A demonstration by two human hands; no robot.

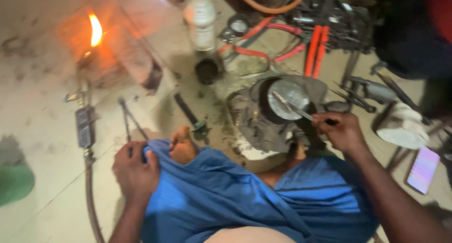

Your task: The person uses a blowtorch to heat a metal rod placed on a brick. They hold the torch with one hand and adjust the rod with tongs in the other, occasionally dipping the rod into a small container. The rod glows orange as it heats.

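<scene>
My right hand (341,130) grips a thin metal blade-like tool (294,108) whose tip lies over a round shiny metal part (288,98) set in a grimy grey housing (256,118) on the floor. My left hand (135,170) clutches the edge of blue cloth (221,196) over my knee. A bare foot (181,146) shows beside that hand. A lit gas torch (84,101) lies on the floor to the left, its orange flame (95,30) burning at the far end.
A hose (89,196) runs from the torch toward me. A white cylinder (201,24), a gauge (238,26), red hoses (313,47) and several dark tools lie at the back. A white object (402,125) and a phone (423,169) sit at the right.
</scene>
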